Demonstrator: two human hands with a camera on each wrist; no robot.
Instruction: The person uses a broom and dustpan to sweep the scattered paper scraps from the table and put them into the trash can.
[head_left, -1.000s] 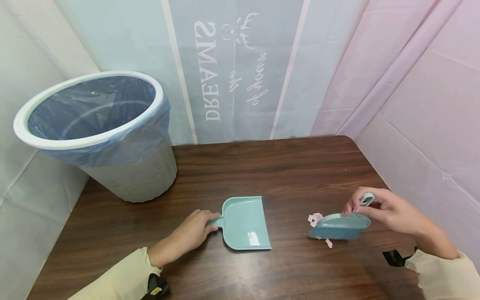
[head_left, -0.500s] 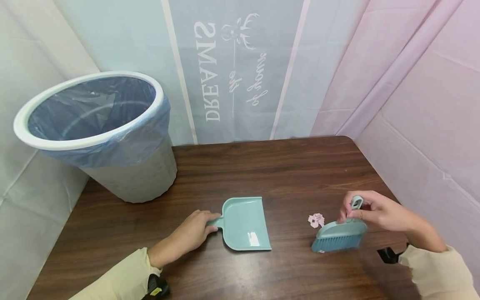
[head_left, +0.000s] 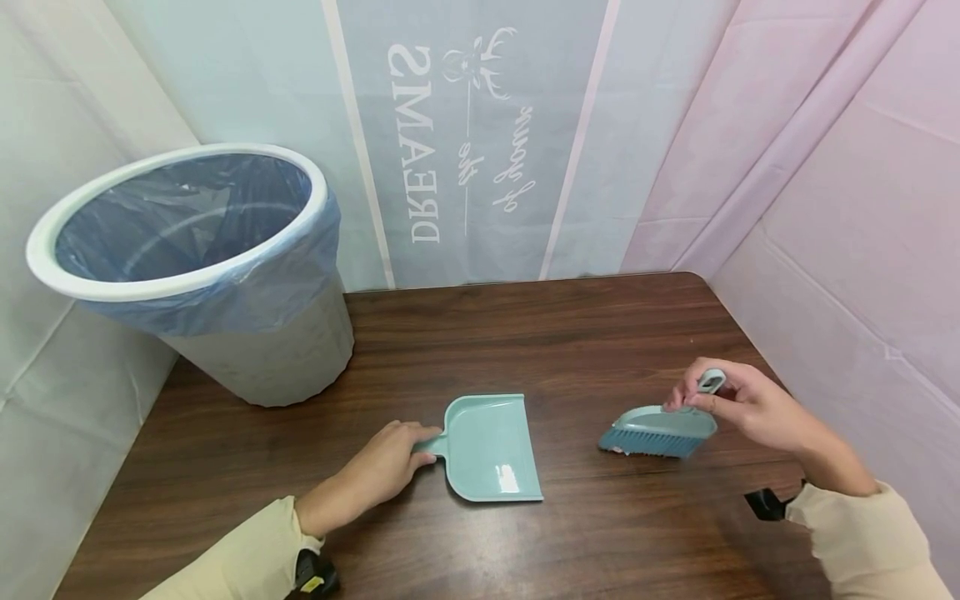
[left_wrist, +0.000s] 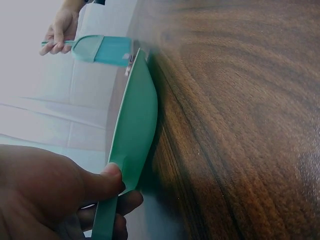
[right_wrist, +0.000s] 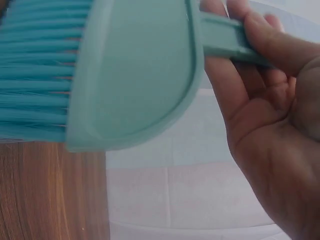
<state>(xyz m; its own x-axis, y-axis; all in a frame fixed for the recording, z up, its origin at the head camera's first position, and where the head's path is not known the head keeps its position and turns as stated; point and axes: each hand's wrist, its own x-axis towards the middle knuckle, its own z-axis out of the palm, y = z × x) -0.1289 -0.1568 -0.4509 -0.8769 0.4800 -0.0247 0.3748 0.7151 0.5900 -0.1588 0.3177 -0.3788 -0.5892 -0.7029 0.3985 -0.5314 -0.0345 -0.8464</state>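
Observation:
A mint-green dustpan (head_left: 491, 450) lies on the dark wooden table, its wide edge facing right. My left hand (head_left: 375, 475) grips its short handle; in the left wrist view the thumb (left_wrist: 112, 172) presses on the handle's top. To the right, my right hand (head_left: 757, 408) holds a matching hand brush (head_left: 663, 421) by its handle, bristles (right_wrist: 40, 75) downward, apart from the pan in the head view. Small pale pink paper scraps (left_wrist: 128, 66) show by the bristles in the left wrist view; from the head, the brush mostly hides them.
A grey trash bin (head_left: 277, 367) with a white rim and blue liner stands at the table's back left. Printed cloth (head_left: 480, 167) hangs behind the table (head_left: 480, 333), and pale cloth walls flank both sides.
The brush first came toward me, then moved away and left, over where the pink scraps lay, covering most of them. My left hand and the dustpan have stayed put.

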